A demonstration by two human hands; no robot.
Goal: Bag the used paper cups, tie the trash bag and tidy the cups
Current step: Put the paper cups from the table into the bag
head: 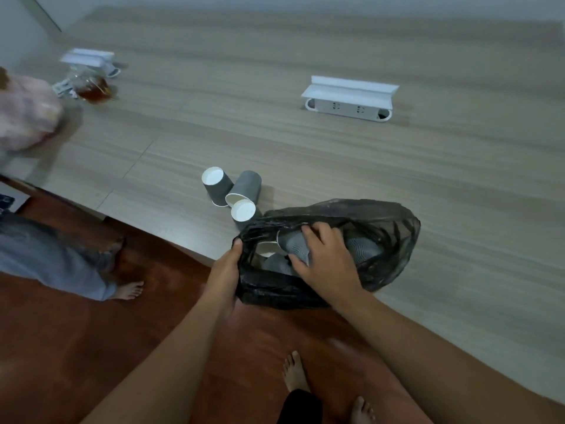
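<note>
Dim, flat indoor light with soft shadows; wide-angle bending at the edges, and motion blur smears the far left.

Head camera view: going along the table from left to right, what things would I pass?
Pink bundle → bottle of brown liquid → three grey paper cups lying loose → black trash bag, held by both hands. The white socket box sits farther back.

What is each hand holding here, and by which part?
The left hand grips the black trash bag by the rim of its open mouth. The right hand grips a grey paper cup by its side, inside the bag.
</note>
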